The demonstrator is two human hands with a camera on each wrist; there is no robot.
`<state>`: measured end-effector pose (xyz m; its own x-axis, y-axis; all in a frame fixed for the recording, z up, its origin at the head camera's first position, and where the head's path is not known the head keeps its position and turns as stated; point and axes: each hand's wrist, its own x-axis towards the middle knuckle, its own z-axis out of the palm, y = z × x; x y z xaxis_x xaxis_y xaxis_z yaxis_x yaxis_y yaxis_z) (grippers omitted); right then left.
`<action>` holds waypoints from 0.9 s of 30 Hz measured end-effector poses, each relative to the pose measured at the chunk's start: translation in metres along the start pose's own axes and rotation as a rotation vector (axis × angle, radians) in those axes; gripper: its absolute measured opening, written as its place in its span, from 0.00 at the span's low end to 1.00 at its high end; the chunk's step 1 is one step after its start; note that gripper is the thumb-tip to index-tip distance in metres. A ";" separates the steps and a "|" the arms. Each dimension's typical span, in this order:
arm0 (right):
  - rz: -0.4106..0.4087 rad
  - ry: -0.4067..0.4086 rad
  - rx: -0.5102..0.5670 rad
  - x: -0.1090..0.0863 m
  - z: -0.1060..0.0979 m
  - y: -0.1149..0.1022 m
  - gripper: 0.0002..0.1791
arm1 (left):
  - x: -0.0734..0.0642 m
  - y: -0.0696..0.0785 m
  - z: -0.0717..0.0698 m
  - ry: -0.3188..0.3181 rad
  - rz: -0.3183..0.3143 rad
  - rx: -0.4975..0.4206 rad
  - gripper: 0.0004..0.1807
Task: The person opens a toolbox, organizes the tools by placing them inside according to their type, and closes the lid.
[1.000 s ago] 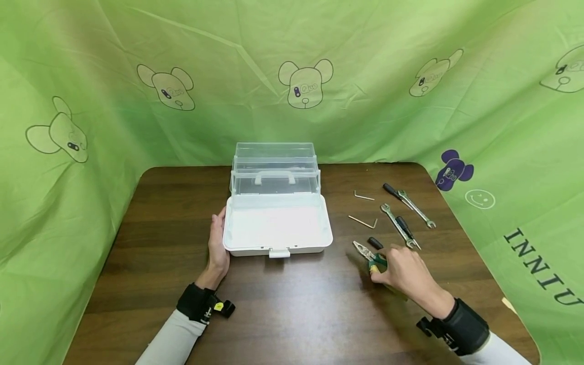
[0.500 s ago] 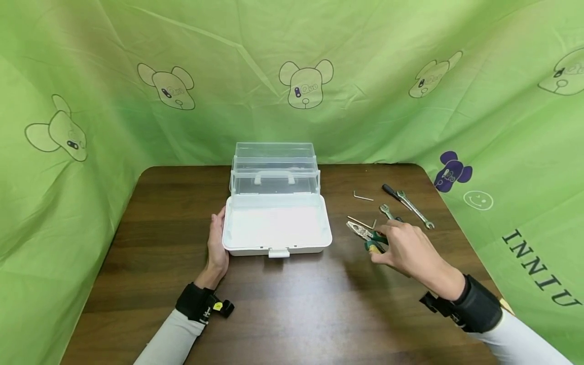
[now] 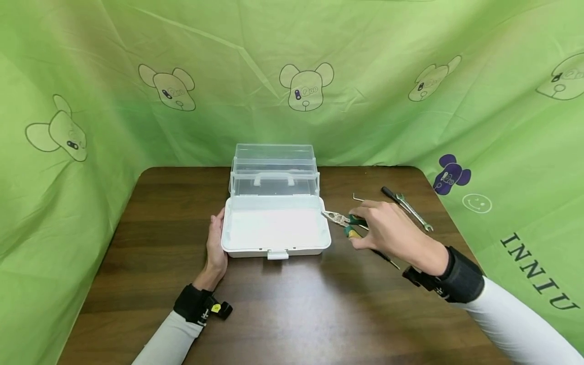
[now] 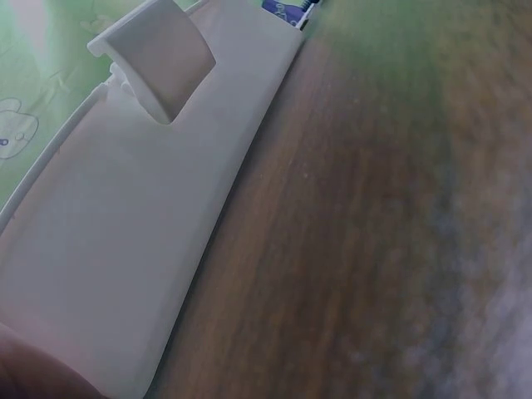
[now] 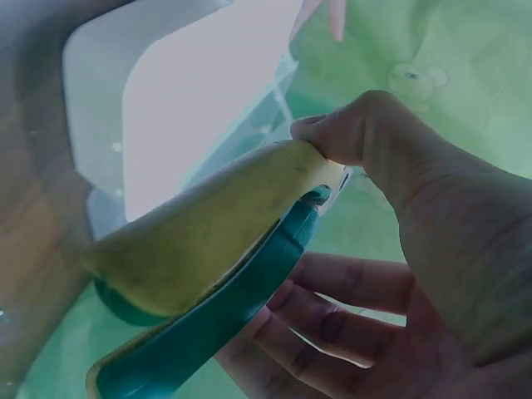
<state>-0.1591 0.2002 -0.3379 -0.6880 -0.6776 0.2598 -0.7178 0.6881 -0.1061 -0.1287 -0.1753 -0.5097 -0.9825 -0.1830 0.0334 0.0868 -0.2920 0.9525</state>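
Note:
A white toolbox (image 3: 278,223) with its clear tiered lid (image 3: 275,170) raised stands at the middle of the table. My left hand (image 3: 216,248) lies along the box's left side, fingers extended and touching it. The box's front wall and latch (image 4: 166,66) fill the left of the left wrist view. Between thumb and fingers my right hand (image 3: 394,230) grips combination pliers (image 3: 336,218) by their green and yellow handles (image 5: 208,224). The metal nose of the pliers is at the box's right rim, above the table; whether it touches the rim I cannot tell.
A black-handled screwdriver (image 3: 389,191) and a wrench (image 3: 417,215) lie at the back right. A hex key (image 3: 358,197) shows behind my right hand. The shaft of another screwdriver (image 3: 387,258) pokes out below that hand, which covers other tools.
My right hand has lifted the pliers from the right of the table and carried them left and away from me to the box's right side. My left hand stays at the box.

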 end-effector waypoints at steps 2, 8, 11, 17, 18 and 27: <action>-0.023 -0.009 0.011 0.009 0.000 -0.002 0.19 | 0.000 0.000 0.000 0.002 0.001 0.000 0.40; -0.081 -0.043 0.016 0.037 0.002 -0.010 0.19 | 0.000 0.000 -0.001 0.001 0.006 0.005 0.40; -0.104 -0.072 0.007 0.050 0.004 -0.015 0.21 | 0.000 0.001 -0.001 0.004 -0.003 0.007 0.39; -0.183 -0.096 0.002 0.073 0.009 -0.021 0.18 | 0.002 0.000 -0.002 0.008 -0.014 0.011 0.37; -0.197 -0.099 0.007 0.077 0.011 -0.022 0.16 | 0.002 -0.001 -0.002 0.005 -0.016 0.012 0.37; -0.263 -0.173 0.002 0.103 0.040 -0.035 0.14 | 0.000 -0.002 -0.002 0.013 -0.029 0.013 0.39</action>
<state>-0.2094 0.0962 -0.3455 -0.4863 -0.8667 0.1114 -0.8738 0.4827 -0.0591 -0.1282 -0.1763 -0.5116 -0.9824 -0.1868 0.0016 0.0557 -0.2851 0.9569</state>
